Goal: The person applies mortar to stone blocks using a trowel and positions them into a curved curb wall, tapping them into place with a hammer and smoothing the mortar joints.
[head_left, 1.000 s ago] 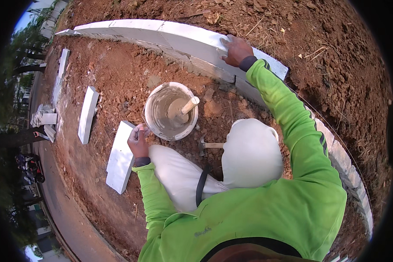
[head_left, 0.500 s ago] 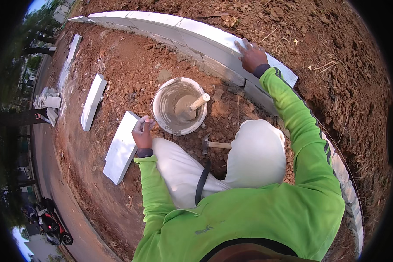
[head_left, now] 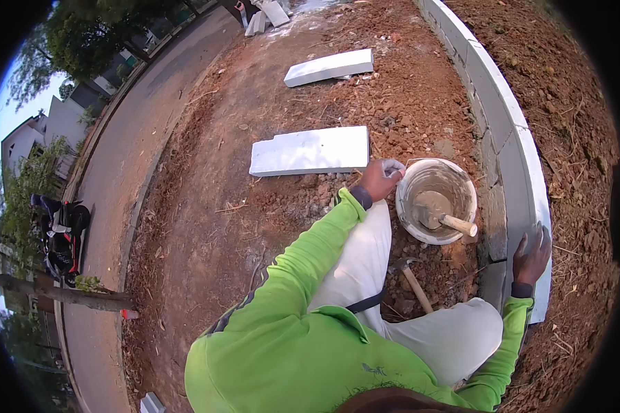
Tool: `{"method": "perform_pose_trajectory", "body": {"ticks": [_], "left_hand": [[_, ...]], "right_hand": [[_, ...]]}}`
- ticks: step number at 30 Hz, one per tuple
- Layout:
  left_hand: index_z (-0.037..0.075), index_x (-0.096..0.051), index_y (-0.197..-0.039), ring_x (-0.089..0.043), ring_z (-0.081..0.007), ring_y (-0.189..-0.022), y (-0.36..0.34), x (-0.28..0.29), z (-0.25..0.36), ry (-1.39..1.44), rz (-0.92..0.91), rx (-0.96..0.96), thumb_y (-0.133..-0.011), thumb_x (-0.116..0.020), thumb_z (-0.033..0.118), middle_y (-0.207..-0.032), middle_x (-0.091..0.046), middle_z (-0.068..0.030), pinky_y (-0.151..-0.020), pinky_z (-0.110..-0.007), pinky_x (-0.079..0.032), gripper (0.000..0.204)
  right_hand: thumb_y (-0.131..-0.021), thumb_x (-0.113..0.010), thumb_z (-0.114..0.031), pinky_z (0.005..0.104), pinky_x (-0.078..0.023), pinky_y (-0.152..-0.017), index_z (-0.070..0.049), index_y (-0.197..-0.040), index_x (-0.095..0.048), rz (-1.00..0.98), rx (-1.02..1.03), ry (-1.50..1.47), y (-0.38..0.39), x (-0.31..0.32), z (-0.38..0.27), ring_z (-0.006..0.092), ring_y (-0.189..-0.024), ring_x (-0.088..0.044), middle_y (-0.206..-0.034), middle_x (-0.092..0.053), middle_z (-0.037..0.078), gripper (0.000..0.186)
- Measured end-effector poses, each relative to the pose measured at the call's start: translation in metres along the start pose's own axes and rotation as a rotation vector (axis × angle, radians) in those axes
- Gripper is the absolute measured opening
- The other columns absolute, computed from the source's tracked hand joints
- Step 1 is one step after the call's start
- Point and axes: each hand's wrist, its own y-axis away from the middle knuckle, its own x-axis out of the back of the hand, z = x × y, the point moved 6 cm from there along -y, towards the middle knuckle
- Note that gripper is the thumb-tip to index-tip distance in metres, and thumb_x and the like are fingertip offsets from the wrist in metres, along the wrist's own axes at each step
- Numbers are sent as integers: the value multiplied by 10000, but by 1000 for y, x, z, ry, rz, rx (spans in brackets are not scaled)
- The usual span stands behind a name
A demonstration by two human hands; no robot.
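My right hand [head_left: 532, 255] lies with fingers stretched out along the top of the low wall [head_left: 513, 117] of pale grey blocks, touching its near end block. Beside the bucket's left rim, my left hand [head_left: 382, 179] is closed with its fingers curled; what they hold, if anything, is hidden. The white bucket [head_left: 405, 196] contains wet grey mortar [head_left: 434, 199]. A trowel with a wooden handle [head_left: 459, 225] stands in it, blade in the mortar. On the soil between my knees lies a hammer [head_left: 416, 286] with a wooden handle.
A white block [head_left: 310, 151] lies left of my left hand, another block [head_left: 329, 67] farther off. Several pale pieces [head_left: 272, 12] are stacked at the far end. Loose soil [head_left: 579, 172] borders the wall's right. A road [head_left: 110, 227] with a parked motorcycle [head_left: 63, 237] runs along the left.
The view has swung toward the left, showing more of the road and motorcycle. My right hand still rests on the wall, and my left hand remains closed beside the bucket.
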Motion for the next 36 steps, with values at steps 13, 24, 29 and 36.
{"method": "perform_pose_trajectory", "body": {"ticks": [13,24,29,36], "left_hand": [[-82,-665,-1134,-691,-130,-821,-10,-8,-13,-22,-54,57,-976,-631,94,-911,-716,-80,-783,-260,-550,239],[-92,-635,-1151,-684,-162,-866,-25,-55,-17,-1,-224,23,-990,-631,115,-976,-701,-109,-797,-279,-560,262],[-73,-619,-1160,-701,-210,-916,-19,-56,3,88,-140,45,-993,-620,117,-986,-693,-140,-860,-351,-599,253],[-79,-607,-1190,-696,-195,-902,-45,-135,86,229,-288,-183,-984,-611,73,-1000,-698,-139,-840,-325,-586,256]], "right_hand": [[-853,-723,-441,532,-534,-797,-71,-1178,-609,-1134,-68,-318,241,-121,-110,439,-985,-654,-1112,-651,237,506],[-857,-713,-419,514,-522,-837,-49,-1190,-607,-1086,-504,-432,334,-90,-38,430,-1002,-648,-1117,-646,242,509],[-859,-709,-410,506,-517,-856,-39,-1195,-607,-938,-517,-629,357,-82,-40,426,-1010,-646,-1119,-644,245,510],[-862,-703,-396,495,-510,-882,-25,-1202,-606,-444,-395,-1024,354,-33,-41,420,-1021,-643,-1122,-640,249,513]]}}
